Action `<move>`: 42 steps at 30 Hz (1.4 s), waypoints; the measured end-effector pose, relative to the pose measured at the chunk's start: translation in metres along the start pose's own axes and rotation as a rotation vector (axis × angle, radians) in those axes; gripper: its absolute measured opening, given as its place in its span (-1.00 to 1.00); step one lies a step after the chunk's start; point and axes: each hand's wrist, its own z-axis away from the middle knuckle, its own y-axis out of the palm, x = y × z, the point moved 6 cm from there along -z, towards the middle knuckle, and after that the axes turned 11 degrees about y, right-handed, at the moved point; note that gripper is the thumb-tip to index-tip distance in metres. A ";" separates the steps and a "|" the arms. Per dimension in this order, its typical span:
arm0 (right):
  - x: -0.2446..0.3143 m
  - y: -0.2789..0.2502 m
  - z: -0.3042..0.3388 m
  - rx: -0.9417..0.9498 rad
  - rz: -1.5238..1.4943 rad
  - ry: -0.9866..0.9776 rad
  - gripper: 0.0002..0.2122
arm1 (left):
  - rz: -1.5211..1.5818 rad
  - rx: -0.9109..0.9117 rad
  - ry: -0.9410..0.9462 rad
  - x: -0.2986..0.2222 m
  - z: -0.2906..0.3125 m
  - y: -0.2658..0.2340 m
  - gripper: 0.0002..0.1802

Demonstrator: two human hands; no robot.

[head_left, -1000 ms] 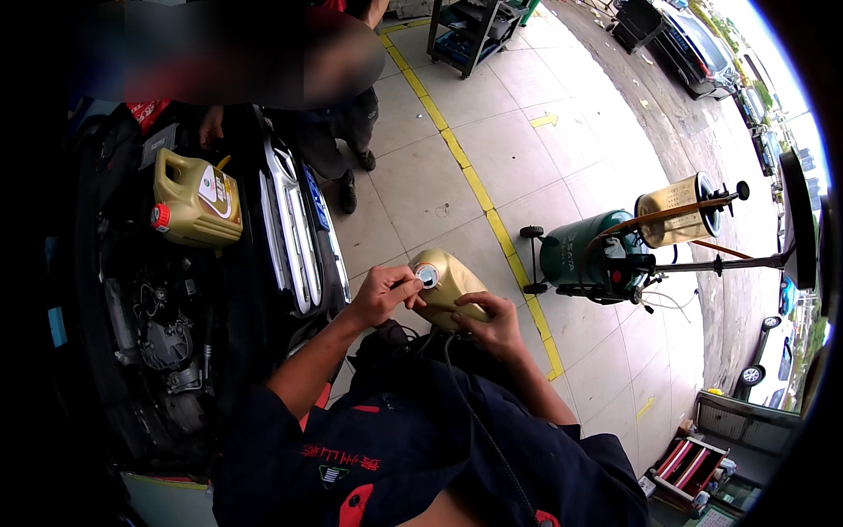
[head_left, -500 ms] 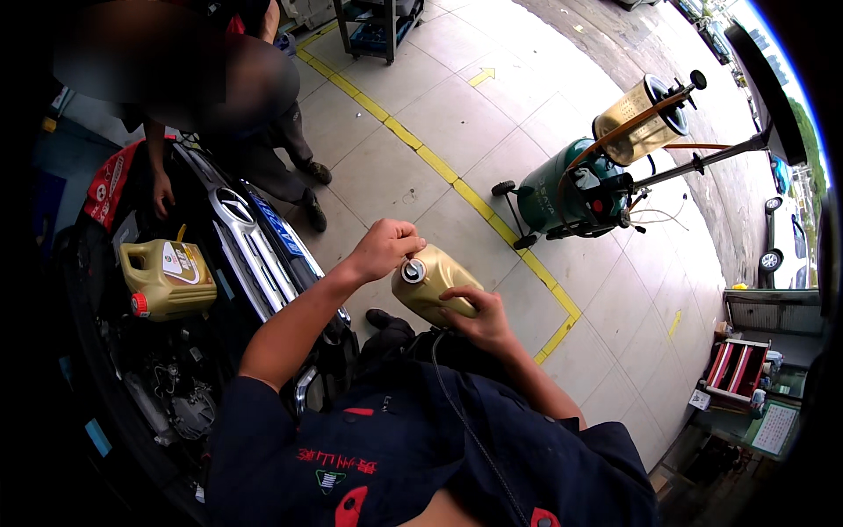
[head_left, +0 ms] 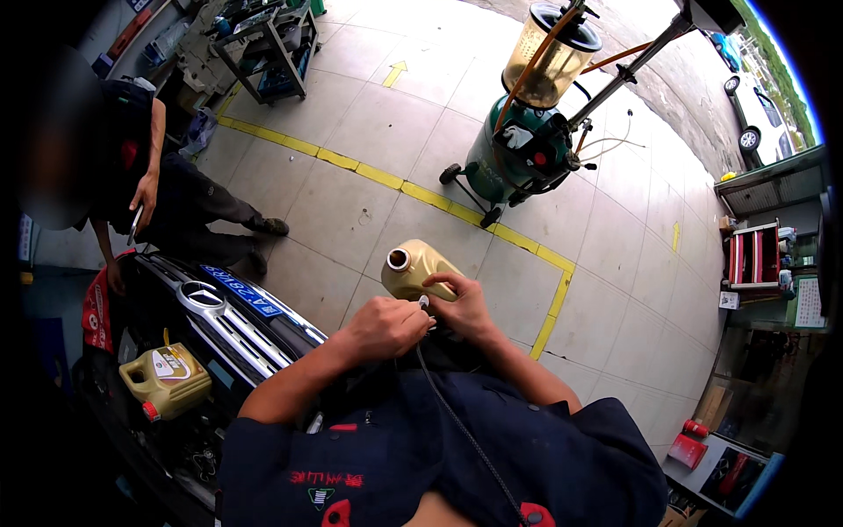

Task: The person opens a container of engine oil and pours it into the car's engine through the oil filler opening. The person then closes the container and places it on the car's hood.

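While your right hand (head_left: 464,311) grasps the gold jug (head_left: 423,267) at its near side, your left hand (head_left: 385,328) pinches a small pale piece (head_left: 424,300), just beside the right fingers. Beyond this pinch, the jug's mouth (head_left: 399,259) is open. It seems wise to keep this mouth upward, the right grip firm, and the piece away from the opening. Left of your grip, a second jug (head_left: 180,383) rests over the car's front; farther beyond stands a green wheeled tank (head_left: 488,158).

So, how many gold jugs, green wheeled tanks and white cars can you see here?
Gold jugs: 2 (one jug at the wearer's right hand, another jug over the engine bay)
Green wheeled tanks: 1
White cars: 1
Total: 4
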 end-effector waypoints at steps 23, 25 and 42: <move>-0.069 -0.216 0.040 -0.663 -0.364 0.139 -0.78 | -0.344 0.522 -0.150 0.389 -0.272 0.318 -0.83; -0.070 -0.231 0.045 -0.696 -0.355 0.148 -0.78 | -0.321 0.581 -0.238 0.406 -0.281 0.338 -0.74; 0.005 -0.165 -0.083 -0.071 -0.257 0.006 -0.75 | 0.731 -0.223 -0.971 0.126 -0.091 0.126 -0.60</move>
